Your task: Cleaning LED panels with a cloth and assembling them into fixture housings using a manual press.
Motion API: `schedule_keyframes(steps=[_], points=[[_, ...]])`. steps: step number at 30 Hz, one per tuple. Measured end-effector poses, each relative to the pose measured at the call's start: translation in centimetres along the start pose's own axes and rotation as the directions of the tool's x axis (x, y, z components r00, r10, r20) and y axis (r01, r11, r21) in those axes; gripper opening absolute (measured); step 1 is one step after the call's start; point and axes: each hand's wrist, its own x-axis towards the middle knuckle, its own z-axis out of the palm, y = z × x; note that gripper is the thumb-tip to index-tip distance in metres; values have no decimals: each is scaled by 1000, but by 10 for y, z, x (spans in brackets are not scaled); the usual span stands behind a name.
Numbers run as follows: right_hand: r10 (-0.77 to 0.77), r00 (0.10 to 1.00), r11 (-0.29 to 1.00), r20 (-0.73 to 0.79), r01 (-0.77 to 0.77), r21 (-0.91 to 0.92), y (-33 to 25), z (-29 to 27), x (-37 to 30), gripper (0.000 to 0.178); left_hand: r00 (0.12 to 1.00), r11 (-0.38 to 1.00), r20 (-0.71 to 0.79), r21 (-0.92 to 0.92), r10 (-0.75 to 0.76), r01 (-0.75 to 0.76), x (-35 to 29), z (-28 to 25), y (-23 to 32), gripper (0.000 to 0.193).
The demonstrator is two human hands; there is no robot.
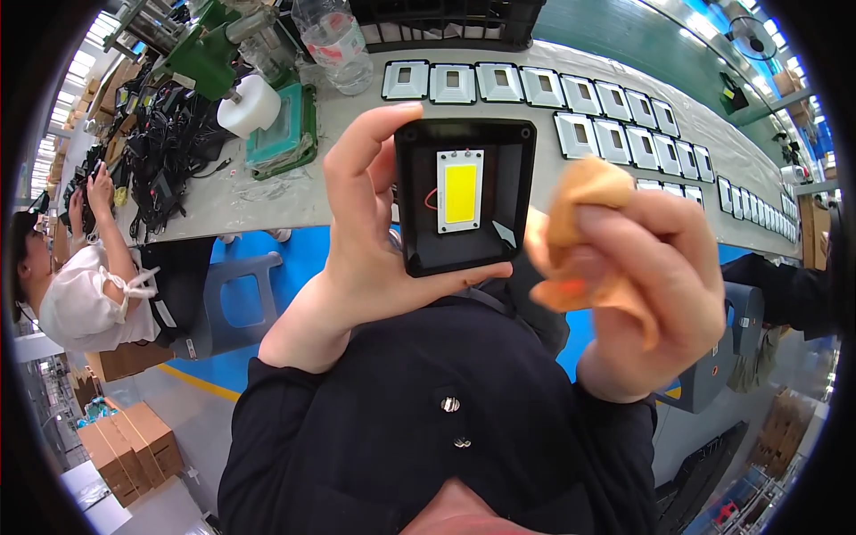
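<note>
My left hand (358, 236) is closed around a black rectangular lamp housing (504, 189), thumb along its lower edge and fingers at its left and top. The housing's open side is turned up toward me. Inside lies a white LED plate with a yellow panel (460, 193), screws at its corners and a thin red wire at its left. My right hand (655, 276) pinches a crumpled tan-orange cloth (588, 189) just right of the housing, apart from it. Slight blur softens this hand and the cloth.
Rows of white-and-black square frames (453, 83) line the table (374, 192). Behind stand a plastic bottle (334, 45) and a black crate (446, 31). To the left are a green press (201, 58), a heap of black cables (169, 143), a seated co-worker (94, 294) and a stool (234, 303).
</note>
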Motion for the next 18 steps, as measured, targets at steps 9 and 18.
schedule_keyframes(steps=[9, 18], points=[[122, 870, 976, 478, -192, 101, 11, -1, 4, 25, 999, 999, -44, -39, -27, 26, -16, 4, -6, 99], [24, 998, 998, 49, -21, -64, 13, -12, 4, 15, 996, 996, 6, -21, -86, 86, -7, 0, 12, 120]])
